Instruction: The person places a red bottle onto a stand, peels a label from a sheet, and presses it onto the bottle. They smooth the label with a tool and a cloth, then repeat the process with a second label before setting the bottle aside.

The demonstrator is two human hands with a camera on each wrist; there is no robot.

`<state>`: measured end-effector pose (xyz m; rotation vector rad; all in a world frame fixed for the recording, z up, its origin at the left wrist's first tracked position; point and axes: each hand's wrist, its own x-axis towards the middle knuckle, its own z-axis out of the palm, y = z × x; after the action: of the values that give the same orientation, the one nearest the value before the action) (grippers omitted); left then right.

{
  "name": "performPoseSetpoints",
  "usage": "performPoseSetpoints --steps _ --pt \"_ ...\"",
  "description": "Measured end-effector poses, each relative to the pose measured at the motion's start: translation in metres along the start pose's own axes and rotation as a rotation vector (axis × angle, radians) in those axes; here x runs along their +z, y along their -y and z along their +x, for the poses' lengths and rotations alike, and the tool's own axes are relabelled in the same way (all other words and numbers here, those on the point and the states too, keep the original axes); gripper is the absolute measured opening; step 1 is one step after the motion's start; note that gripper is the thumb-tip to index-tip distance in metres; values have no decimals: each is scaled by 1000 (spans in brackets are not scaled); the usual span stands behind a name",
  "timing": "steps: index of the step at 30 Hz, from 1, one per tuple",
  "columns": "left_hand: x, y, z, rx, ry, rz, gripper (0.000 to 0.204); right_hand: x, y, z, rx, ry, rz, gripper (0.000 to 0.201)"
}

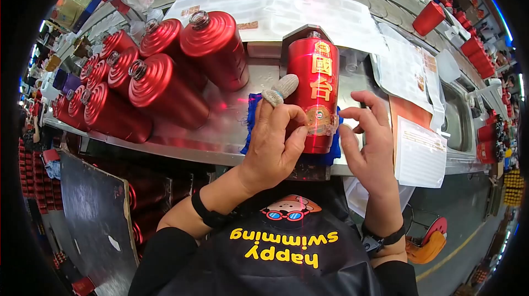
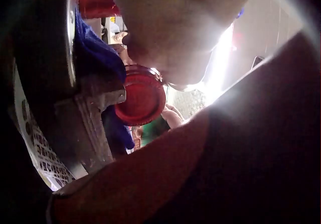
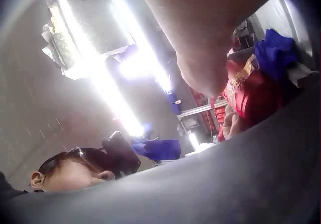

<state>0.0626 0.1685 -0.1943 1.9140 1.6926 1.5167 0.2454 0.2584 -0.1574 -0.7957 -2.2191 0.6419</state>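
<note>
Steel worktop (image 1: 226,125) crowded with red bottles

At left, red bottles (image 1: 165,95) stand clustered, clear-necked, contents hidden by opaque walls. Next, the left hand (image 1: 264,150) has thumb and forefinger close together by the labelled bottle (image 1: 300,75); whether they pinch anything, I cannot tell. That bottle lies on blue cloth (image 1: 250,111). Beside it, the right hand (image 1: 374,141) is loosely bent, grasping nothing. Farther right is a sink (image 1: 459,122).

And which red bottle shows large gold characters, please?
The bottle between the left hand and right hand; the clustered bottles at left show none.
</note>
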Motion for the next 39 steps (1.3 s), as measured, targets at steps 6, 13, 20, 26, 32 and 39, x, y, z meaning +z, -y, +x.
performPoseSetpoints --steps 6,13,20,26,32,39 --pt "-2 -2 0 -36 21 -31 14 7 4 -2 -35 50 96 23" --pt "-9 2 5 88 33 1 32 -3 2 -3 -125 72 183 22" --pt "-13 2 0 321 54 208 33 -5 -8 -5 -324 67 85 28" --pt "-17 2 -13 402 88 179 26 -7 -15 -8 -392 88 18 26" --pt "-24 0 -11 265 42 210 34 -14 -18 -10 -408 73 -24 34" --pt "-30 5 -24 339 85 272 33 -7 -23 -17 -428 93 -51 51"
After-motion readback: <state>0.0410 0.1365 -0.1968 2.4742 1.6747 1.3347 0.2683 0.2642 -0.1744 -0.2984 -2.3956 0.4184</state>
